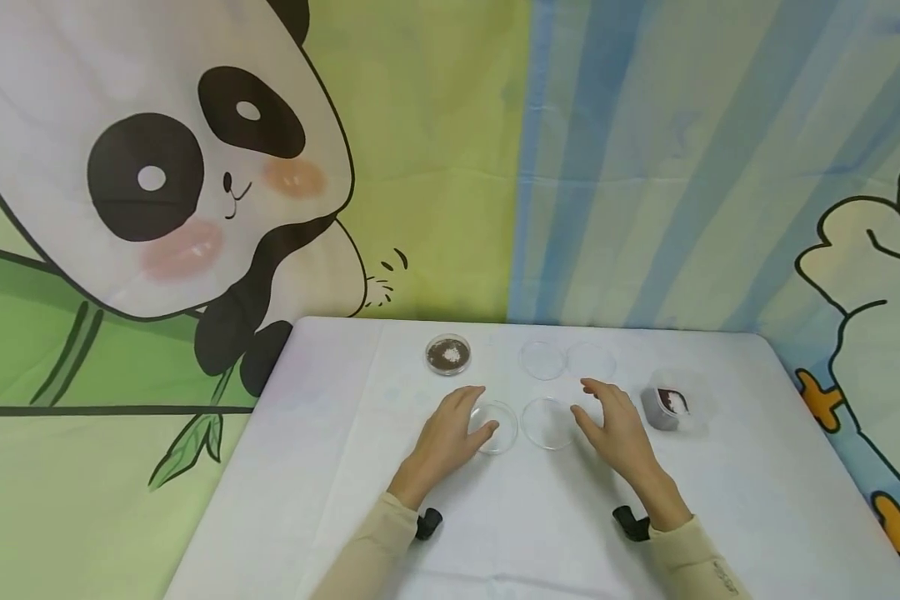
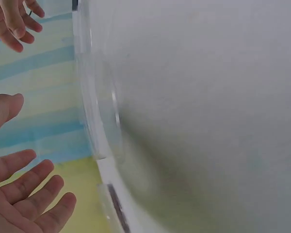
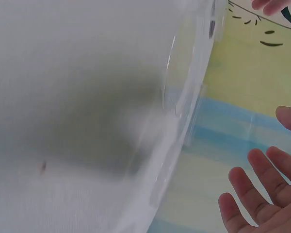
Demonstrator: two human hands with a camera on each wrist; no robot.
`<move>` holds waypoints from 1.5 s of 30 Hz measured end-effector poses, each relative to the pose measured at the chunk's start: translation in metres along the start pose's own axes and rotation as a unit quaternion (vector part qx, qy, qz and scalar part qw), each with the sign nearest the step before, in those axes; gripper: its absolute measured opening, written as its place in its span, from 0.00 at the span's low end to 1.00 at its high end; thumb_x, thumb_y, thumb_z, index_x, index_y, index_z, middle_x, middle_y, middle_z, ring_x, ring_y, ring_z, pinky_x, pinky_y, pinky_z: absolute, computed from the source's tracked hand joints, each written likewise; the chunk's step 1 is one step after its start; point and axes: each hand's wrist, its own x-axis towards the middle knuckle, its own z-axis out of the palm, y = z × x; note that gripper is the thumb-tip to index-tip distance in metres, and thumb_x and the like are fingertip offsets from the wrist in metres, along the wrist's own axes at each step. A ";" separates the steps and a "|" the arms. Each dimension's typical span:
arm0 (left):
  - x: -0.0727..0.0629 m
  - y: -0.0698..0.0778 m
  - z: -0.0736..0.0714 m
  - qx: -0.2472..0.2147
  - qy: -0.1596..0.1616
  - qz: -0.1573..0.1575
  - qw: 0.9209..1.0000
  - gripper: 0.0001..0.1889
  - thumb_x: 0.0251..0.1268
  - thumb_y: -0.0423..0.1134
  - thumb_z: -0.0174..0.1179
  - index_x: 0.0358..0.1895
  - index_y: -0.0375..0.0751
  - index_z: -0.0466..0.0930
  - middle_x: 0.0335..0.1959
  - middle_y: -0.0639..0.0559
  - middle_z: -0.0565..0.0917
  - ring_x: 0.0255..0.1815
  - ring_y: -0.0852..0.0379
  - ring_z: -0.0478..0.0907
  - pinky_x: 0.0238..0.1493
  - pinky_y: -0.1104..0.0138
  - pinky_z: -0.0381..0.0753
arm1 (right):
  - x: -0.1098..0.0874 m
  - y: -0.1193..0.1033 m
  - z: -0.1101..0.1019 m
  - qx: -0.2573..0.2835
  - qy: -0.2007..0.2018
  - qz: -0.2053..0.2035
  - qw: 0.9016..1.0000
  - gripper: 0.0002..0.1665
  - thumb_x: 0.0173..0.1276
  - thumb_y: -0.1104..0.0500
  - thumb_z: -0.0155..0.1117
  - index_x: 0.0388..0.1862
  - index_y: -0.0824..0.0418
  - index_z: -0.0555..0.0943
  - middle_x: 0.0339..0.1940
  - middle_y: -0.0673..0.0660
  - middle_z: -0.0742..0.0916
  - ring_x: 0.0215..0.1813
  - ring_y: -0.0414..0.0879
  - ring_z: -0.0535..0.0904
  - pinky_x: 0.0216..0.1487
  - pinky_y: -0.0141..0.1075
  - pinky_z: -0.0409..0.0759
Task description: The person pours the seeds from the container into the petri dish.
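Zero held: L grip (image 1: 444, 435) & R grip (image 1: 617, 433) both spread fairly wide, nr 2 clear dishes (image 1: 546, 425).

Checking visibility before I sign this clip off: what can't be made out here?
Head: part of the near left clear dish, hidden by the left hand.
Head: the far left dish's dark and white contents, too small to identify.
Left wrist: the left hand's base, cut off by the left edge.
Right wrist: dark speck, blurred.
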 end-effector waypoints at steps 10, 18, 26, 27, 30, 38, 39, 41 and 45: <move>0.063 0.012 -0.007 0.024 -0.042 0.044 0.998 0.33 0.71 0.55 0.60 0.71 0.39 0.69 0.69 0.45 0.72 0.69 0.49 0.69 0.66 0.58 0.71 | -0.004 0.025 -0.038 -0.025 0.041 0.031 0.998 0.29 0.62 0.68 0.72 0.61 0.73 0.74 0.50 0.69 0.82 0.52 0.66 0.75 0.50 0.58 0.72; 0.118 0.018 0.014 0.041 -0.101 0.022 0.994 0.33 0.72 0.58 0.58 0.72 0.42 0.69 0.70 0.47 0.72 0.70 0.50 0.68 0.67 0.59 0.69 | -0.013 0.054 -0.060 -0.081 0.111 0.030 0.990 0.30 0.53 0.71 0.76 0.55 0.76 0.77 0.49 0.76 0.80 0.49 0.72 0.72 0.49 0.62 0.68; 0.148 0.013 0.039 0.085 -0.167 -0.006 0.982 0.39 0.69 0.62 0.59 0.75 0.41 0.64 0.72 0.44 0.68 0.71 0.48 0.66 0.65 0.56 0.72 | -0.024 0.074 -0.066 -0.094 0.116 0.146 0.978 0.42 0.53 0.65 0.79 0.63 0.78 0.69 0.62 0.82 0.67 0.63 0.79 0.59 0.57 0.72 0.56; 0.150 0.012 0.040 0.087 -0.172 -0.014 0.981 0.40 0.68 0.62 0.59 0.75 0.41 0.64 0.72 0.44 0.68 0.71 0.47 0.66 0.65 0.55 0.72 | -0.024 0.076 -0.066 -0.092 0.111 0.163 0.976 0.44 0.54 0.63 0.79 0.65 0.77 0.68 0.64 0.81 0.66 0.64 0.79 0.58 0.58 0.72 0.56; 0.154 0.011 0.043 0.096 -0.184 -0.031 0.978 0.42 0.67 0.63 0.60 0.76 0.42 0.63 0.71 0.42 0.68 0.71 0.45 0.66 0.64 0.53 0.73 | -0.027 0.079 -0.067 -0.085 0.098 0.208 0.970 0.50 0.56 0.59 0.79 0.70 0.76 0.63 0.66 0.81 0.64 0.66 0.79 0.57 0.59 0.72 0.56; 0.158 0.005 0.052 0.098 -0.216 -0.050 0.970 0.46 0.66 0.68 0.56 0.81 0.50 0.53 0.72 0.38 0.65 0.72 0.39 0.63 0.64 0.49 0.71 | -0.028 0.083 -0.069 -0.047 0.051 0.302 0.951 0.65 0.60 0.44 0.75 0.77 0.76 0.47 0.66 0.84 0.63 0.65 0.81 0.59 0.59 0.72 0.60; 0.159 0.004 0.053 0.098 -0.217 -0.052 0.970 0.46 0.66 0.69 0.55 0.81 0.51 0.52 0.73 0.38 0.65 0.72 0.38 0.62 0.65 0.49 0.71 | -0.028 0.083 -0.069 -0.041 0.043 0.309 0.949 0.66 0.61 0.42 0.75 0.77 0.76 0.45 0.66 0.85 0.63 0.65 0.81 0.59 0.59 0.72 0.61; 0.159 0.003 0.056 0.099 -0.218 -0.055 0.969 0.45 0.67 0.69 0.54 0.81 0.52 0.52 0.73 0.38 0.64 0.72 0.38 0.62 0.65 0.48 0.70 | -0.028 0.084 -0.068 -0.031 0.028 0.327 0.944 0.69 0.61 0.40 0.74 0.77 0.77 0.43 0.66 0.85 0.62 0.65 0.81 0.59 0.59 0.71 0.62; 0.160 0.001 0.059 0.111 -0.223 -0.061 0.967 0.45 0.67 0.70 0.52 0.81 0.52 0.52 0.73 0.38 0.63 0.72 0.38 0.62 0.65 0.48 0.69 | -0.030 0.087 -0.067 -0.018 0.011 0.352 0.936 0.71 0.60 0.39 0.74 0.77 0.78 0.41 0.66 0.85 0.63 0.66 0.80 0.59 0.61 0.70 0.62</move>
